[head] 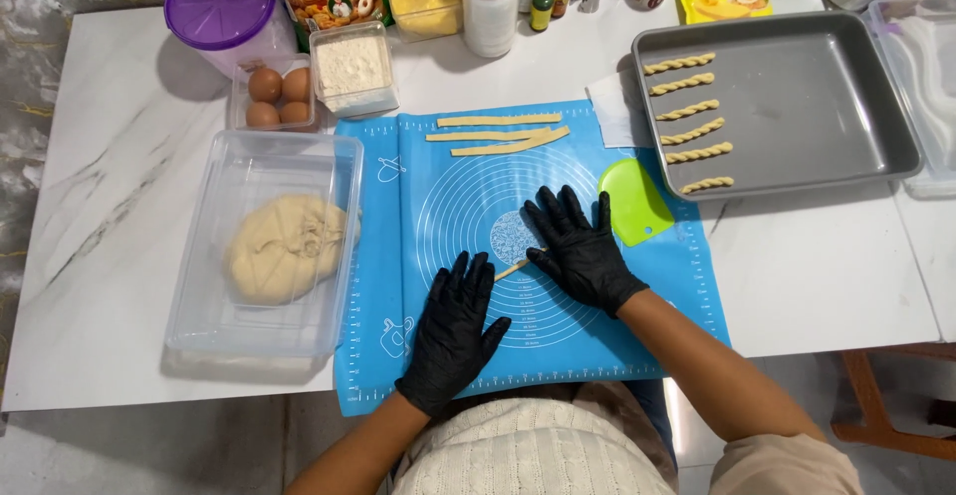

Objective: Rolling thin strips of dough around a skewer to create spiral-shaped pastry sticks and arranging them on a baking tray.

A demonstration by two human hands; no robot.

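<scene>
On the white table (110, 107), far left, a clear tub (199, 256) holds a dough ball (284, 248). On the blue mat (448, 206), the left hand (453, 326) lies flat, fingers spread, over one end of a thin dough strip (513, 269). The right hand (578, 246), likewise flat and spread, covers the other end. Judged step: rolling the strip into a twist. The next move calls for opposed palm strokes with even, light pressure. Three flat strips (503, 134) lie above. A green scraper (634, 201) lies beside the right hand. The grey tray (807, 107) carries six finished twists (687, 122).
</scene>
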